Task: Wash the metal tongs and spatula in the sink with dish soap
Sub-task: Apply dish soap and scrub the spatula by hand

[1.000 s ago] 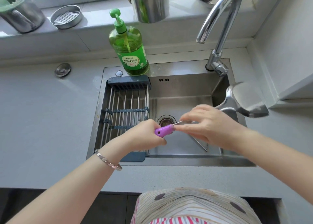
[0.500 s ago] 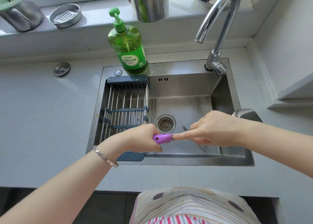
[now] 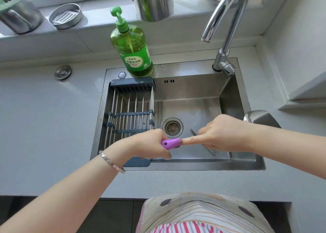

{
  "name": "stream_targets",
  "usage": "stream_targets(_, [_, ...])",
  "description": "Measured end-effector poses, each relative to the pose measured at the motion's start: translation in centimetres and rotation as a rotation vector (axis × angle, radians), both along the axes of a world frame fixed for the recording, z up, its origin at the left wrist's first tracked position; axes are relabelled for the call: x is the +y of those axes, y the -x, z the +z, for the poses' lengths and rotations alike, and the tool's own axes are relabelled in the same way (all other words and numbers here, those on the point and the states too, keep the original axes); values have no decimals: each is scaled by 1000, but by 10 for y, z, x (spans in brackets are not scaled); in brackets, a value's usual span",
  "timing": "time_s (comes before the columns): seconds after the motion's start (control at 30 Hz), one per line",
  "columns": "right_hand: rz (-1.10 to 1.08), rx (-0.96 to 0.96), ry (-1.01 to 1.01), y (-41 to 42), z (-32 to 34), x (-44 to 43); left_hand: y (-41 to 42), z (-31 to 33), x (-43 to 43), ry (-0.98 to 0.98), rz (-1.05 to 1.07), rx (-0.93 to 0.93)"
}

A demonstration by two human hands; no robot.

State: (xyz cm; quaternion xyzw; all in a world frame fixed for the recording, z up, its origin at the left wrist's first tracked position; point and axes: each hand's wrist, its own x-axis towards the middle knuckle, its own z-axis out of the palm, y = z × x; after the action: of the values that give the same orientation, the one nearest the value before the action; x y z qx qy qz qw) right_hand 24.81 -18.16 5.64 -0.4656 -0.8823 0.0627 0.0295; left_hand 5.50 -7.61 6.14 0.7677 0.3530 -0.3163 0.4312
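My left hand point(image 3: 146, 144) grips the purple handle point(image 3: 171, 143) of the spatula over the front of the steel sink point(image 3: 194, 90). The spatula lies level, pointing right. My right hand point(image 3: 224, 134) is closed around its metal shaft, index finger reaching the handle. Its shiny blade point(image 3: 259, 118) sticks out past my right wrist over the sink's right rim. The thin metal tongs point(image 3: 210, 150) lie on the sink floor under my right hand, mostly hidden. A green dish soap bottle point(image 3: 132, 51) with a pump stands on the sink's back rim.
A drying rack point(image 3: 130, 109) spans the sink's left half. The drain point(image 3: 172, 127) is in the middle of the basin. The faucet point(image 3: 225, 21) arches over the back right, with no water running. Steel canisters point(image 3: 151, 1) and a small tin point(image 3: 65, 16) stand on the windowsill.
The spatula swung down from a raised tilt to level, its blade dropping toward the right rim. My right hand slid along the shaft toward the purple handle.
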Motion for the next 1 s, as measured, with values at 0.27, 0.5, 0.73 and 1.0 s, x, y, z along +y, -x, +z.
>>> stream_targets(0.27, [34, 125, 22, -14, 6, -3, 5, -2, 1, 14, 16, -4])
stream_targets(0.5, [110, 99, 23, -8, 4, -5, 12, -4, 4, -43, -30, 43])
stream_targets(0.73, [77, 23, 196, 6, -1, 7, 3, -3, 0, -78, -68, -1])
stream_targets(1.0, [81, 103, -41, -2, 2, 0, 3, 0, -1, -3, 1, 1])
